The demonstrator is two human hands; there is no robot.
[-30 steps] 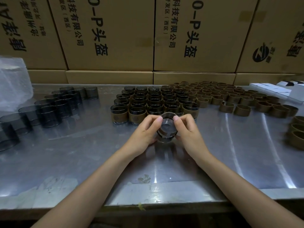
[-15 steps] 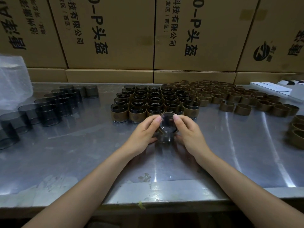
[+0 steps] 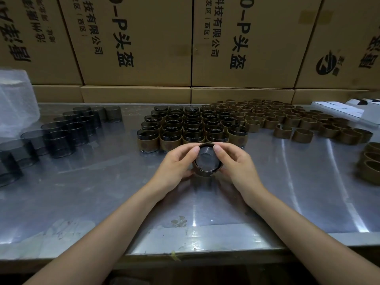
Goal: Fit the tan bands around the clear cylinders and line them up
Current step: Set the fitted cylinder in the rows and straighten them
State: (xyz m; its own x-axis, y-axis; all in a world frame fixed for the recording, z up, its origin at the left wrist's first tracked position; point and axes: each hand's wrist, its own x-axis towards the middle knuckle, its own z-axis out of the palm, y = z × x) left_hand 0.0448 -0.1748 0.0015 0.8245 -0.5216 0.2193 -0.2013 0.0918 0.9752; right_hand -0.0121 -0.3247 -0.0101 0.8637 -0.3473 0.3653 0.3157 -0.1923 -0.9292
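On the reflective steel worktable (image 3: 287, 192), just in front of the packed rows, both hands held one clear, smoke-tinted glass cylinder (image 3: 206, 161) with a tan band (image 3: 202, 172) wrapped round it. The left hand (image 3: 174, 165) curled its fingers about the cylinder's left side, thumb tip pressed on the upper rim; the right hand (image 3: 236, 164) gripped the right side likewise, its thumb opposite on the rim. The cylinder was tilted so that its open mouth faced the camera, and whether its base touched the table could not be told.

Directly behind it stood the block of finished banded cylinders (image 3: 191, 125), upright and touching one another in straight rows. To the right of that block lay a wide spread of loose tan bands (image 3: 287, 118), with a few more bands (image 3: 370, 163) near the right edge. Well apart on the left stood a cluster of bare dark-tinted cylinders (image 3: 61, 132), beside a crumpled clear plastic bag (image 3: 16, 103). Brown printed cardboard cartons (image 3: 135, 42) formed a wall along the table's far side, and small white boxes (image 3: 349, 110) sat at the far right.
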